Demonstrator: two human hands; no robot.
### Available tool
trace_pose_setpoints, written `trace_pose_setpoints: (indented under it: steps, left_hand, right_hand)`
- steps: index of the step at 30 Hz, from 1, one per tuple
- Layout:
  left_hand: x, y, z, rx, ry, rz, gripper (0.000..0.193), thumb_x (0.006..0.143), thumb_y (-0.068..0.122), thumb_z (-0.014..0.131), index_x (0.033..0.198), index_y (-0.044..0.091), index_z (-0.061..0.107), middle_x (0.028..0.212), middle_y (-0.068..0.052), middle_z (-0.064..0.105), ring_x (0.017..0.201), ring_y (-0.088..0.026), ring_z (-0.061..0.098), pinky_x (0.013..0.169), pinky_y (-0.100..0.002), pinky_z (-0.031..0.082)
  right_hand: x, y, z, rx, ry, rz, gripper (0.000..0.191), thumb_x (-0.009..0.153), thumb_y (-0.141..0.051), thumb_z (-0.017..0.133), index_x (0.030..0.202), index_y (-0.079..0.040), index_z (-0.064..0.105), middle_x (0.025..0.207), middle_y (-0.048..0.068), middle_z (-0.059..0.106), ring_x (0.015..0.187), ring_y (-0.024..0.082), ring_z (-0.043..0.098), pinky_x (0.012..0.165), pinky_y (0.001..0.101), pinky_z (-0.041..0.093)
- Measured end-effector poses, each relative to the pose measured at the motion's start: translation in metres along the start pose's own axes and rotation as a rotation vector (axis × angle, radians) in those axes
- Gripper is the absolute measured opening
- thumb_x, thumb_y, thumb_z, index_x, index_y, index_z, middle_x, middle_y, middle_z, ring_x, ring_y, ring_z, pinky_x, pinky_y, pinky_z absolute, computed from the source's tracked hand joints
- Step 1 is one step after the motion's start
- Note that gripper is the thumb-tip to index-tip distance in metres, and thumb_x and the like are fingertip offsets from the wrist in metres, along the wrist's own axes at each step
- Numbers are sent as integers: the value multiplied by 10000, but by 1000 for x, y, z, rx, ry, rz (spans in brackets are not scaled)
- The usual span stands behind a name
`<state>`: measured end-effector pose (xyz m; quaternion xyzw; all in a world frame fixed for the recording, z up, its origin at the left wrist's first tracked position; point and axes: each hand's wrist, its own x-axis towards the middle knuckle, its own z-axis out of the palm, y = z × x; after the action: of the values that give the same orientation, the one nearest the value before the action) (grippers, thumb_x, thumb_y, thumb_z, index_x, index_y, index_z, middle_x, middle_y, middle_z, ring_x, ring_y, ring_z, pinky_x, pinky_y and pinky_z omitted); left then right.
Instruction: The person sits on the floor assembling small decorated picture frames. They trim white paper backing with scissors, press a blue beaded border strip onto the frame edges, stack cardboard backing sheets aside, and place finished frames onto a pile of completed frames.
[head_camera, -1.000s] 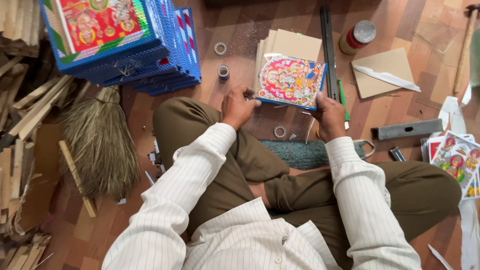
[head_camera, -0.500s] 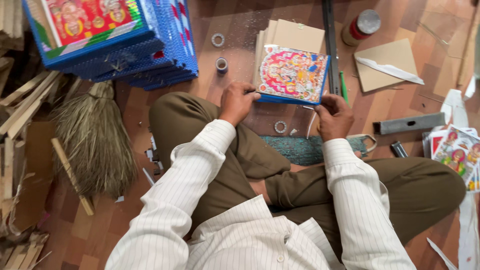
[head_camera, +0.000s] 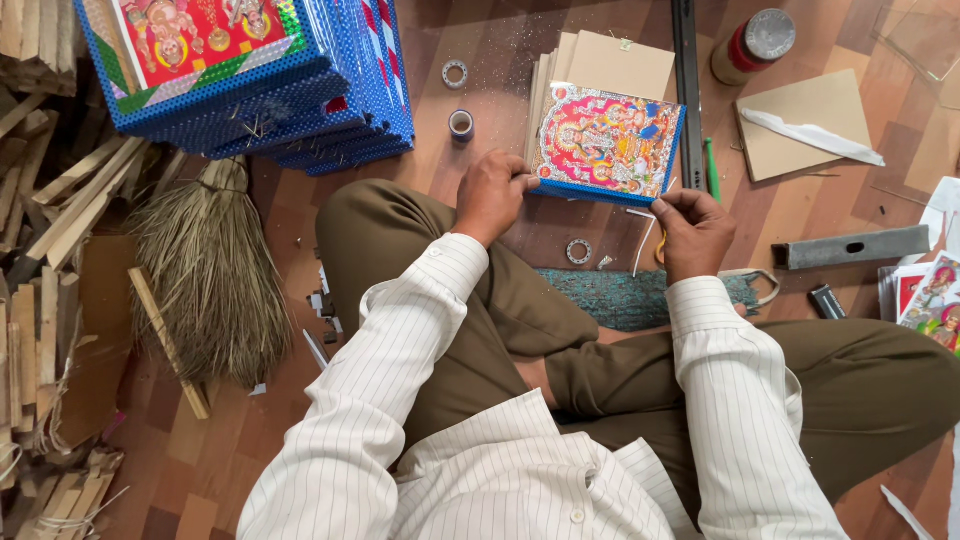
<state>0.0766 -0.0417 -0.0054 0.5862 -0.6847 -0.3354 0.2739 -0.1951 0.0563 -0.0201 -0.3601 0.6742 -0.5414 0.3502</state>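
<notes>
Both hands grasping a framed picture (head_camera: 606, 142), left hand (head_camera: 492, 195) at its lower-left corner, right hand (head_camera: 692, 230) at lower-right

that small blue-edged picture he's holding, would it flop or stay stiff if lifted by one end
The blue-edged picture probably stays stiff: it spans flat between the left hand and right hand, held only at its near corners, with no sag. It looks light, since fingertips alone carry it. Its glossy printed face may be a little slippery.
</notes>
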Motion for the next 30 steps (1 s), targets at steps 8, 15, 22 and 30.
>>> trace_pose_setpoints:
  steps: [8,15,22,30]
  left_hand:
    - [3,5,0,20,-28,-33,141,810,237,799,855,103,792,941,-92,733,899,-310,692,786,-426,526]
    - [5,7,1,-9,-25,-20,147,797,227,812,845,91,788,882,-92,731,839,-286,703,756,-412,528]
    - [7,15,-4,-43,-63,-63,142,786,210,805,851,85,805,793,-94,745,711,-247,719,692,-379,540]
    - [15,16,-7,-46,-130,-99,167,765,230,809,859,92,823,729,-99,758,663,-230,728,667,-355,550]
  right_hand:
    - [3,2,1,59,11,20,98,904,54,767,972,23,703,910,63,746,814,97,711,746,232,589]
    - [7,9,-3,65,14,17,111,894,72,773,962,22,702,905,64,740,812,105,706,758,242,591]
    - [9,13,-4,101,22,31,123,884,83,773,958,20,698,898,58,736,813,106,709,767,247,602]
    - [12,8,0,377,54,121,290,836,135,727,1111,44,702,961,101,735,866,142,721,816,265,624]
